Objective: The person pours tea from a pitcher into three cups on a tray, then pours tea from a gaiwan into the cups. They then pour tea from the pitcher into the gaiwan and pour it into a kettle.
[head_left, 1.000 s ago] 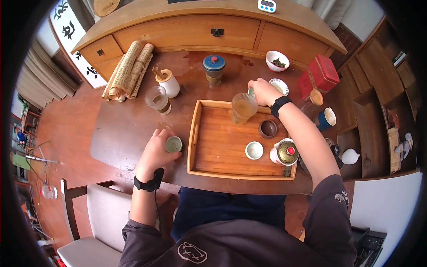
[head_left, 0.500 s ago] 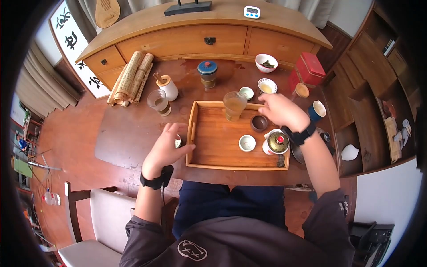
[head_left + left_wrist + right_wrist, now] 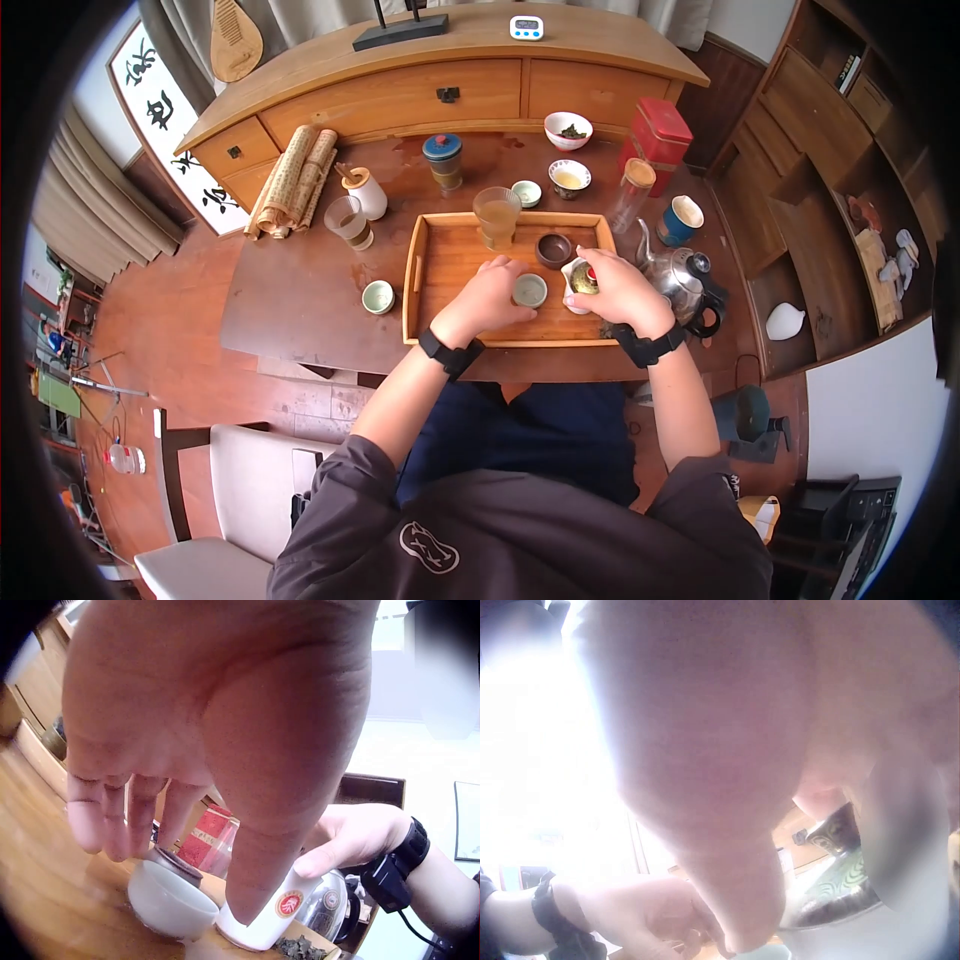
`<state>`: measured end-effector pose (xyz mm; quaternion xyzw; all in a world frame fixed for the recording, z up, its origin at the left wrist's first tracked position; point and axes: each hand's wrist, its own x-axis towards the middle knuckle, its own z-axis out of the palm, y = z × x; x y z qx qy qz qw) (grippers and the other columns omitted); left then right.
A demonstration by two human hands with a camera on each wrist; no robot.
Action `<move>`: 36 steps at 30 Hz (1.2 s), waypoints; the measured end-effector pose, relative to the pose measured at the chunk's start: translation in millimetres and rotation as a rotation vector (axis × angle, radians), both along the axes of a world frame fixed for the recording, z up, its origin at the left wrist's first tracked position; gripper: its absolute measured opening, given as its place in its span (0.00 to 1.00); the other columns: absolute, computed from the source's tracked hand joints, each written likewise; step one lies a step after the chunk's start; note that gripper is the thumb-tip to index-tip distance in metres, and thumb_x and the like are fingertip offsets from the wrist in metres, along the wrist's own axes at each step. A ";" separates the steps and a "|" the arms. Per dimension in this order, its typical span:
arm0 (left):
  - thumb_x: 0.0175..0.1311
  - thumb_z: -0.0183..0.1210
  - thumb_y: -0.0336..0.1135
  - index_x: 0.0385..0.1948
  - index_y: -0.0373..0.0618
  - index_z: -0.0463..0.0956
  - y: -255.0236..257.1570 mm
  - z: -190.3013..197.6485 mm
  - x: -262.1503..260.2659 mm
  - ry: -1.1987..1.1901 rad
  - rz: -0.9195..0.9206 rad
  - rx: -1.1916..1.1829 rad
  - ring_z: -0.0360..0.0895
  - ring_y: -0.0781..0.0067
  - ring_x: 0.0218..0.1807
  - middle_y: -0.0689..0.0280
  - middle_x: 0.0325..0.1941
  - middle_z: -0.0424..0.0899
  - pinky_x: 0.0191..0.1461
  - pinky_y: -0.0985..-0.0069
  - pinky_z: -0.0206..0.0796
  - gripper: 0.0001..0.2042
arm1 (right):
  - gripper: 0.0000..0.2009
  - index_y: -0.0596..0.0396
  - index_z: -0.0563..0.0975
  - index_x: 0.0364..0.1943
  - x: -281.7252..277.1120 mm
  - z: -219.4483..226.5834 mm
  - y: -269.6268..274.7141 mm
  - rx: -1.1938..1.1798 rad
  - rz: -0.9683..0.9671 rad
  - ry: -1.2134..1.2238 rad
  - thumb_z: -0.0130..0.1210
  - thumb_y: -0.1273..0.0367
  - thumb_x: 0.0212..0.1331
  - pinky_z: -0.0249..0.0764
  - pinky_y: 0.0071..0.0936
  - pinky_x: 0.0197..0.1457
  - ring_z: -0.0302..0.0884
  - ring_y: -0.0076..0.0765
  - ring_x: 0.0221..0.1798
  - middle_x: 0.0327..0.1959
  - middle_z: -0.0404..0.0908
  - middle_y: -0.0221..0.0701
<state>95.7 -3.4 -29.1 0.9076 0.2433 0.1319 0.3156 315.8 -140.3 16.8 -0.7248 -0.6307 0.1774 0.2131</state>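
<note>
My left hand (image 3: 488, 297) is over the wooden tray (image 3: 409, 290), right beside a small pale green cup (image 3: 530, 291). Its fingers (image 3: 139, 817) are straight and spread above that cup in the left wrist view, the thumb out to the other side. At the tray's right end, my right hand (image 3: 622, 293) grips a white gaiwan (image 3: 262, 919) by its rim, thumb on the near edge. The gaiwan's green lid with a red knob shows partly under the hand. Behind these two stands a dark brown cup (image 3: 553, 251).
A glass pitcher (image 3: 497, 218) of tea stands at the tray's back edge. Left of the tray is another pale cup (image 3: 378, 297). A steel kettle (image 3: 675, 284) stands close to the right hand. Behind are a patterned bowl (image 3: 569, 179) and a red tin (image 3: 656, 143).
My left hand has let go of the cup on the table and moved right over the tray. My right hand has left a cup behind the tray and come forward to the gaiwan.
</note>
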 end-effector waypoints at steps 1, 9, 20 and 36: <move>0.47 0.79 0.39 0.60 0.39 0.79 -1.4 -0.6 4.3 0.026 0.010 0.025 0.76 0.44 0.63 0.49 0.56 0.82 0.69 0.58 0.70 0.35 | 0.42 0.68 0.72 0.69 0.0 -1.1 -0.7 0.000 0.000 0.001 0.76 0.59 0.52 0.70 0.40 0.76 0.75 0.56 0.72 0.68 0.77 0.55; 0.42 0.80 0.38 0.56 0.40 0.83 0.9 -13.5 17.5 0.068 0.052 0.075 0.80 0.45 0.60 0.50 0.52 0.85 0.66 0.58 0.72 0.33 | 0.40 0.64 0.75 0.66 0.8 -1.4 -1.4 0.046 0.002 -0.066 0.78 0.57 0.49 0.77 0.42 0.66 0.81 0.56 0.61 0.57 0.83 0.50; 0.44 0.78 0.37 0.49 0.39 0.85 35.1 68.0 -16.3 -0.085 0.162 0.020 0.87 0.55 0.49 0.52 0.47 0.89 0.55 0.64 0.79 0.26 | 0.35 0.61 0.78 0.60 0.7 -1.0 0.0 0.084 0.021 -0.057 0.78 0.59 0.48 0.79 0.44 0.62 0.83 0.56 0.57 0.51 0.84 0.49; 0.47 0.73 0.22 0.59 0.44 0.78 116.8 65.0 31.7 -0.129 0.050 0.588 0.78 0.45 0.59 0.54 0.54 0.74 0.64 0.59 0.76 0.31 | 0.33 0.60 0.78 0.57 -0.1 1.0 -0.5 0.077 0.019 -0.045 0.79 0.60 0.46 0.79 0.45 0.60 0.83 0.57 0.55 0.49 0.84 0.49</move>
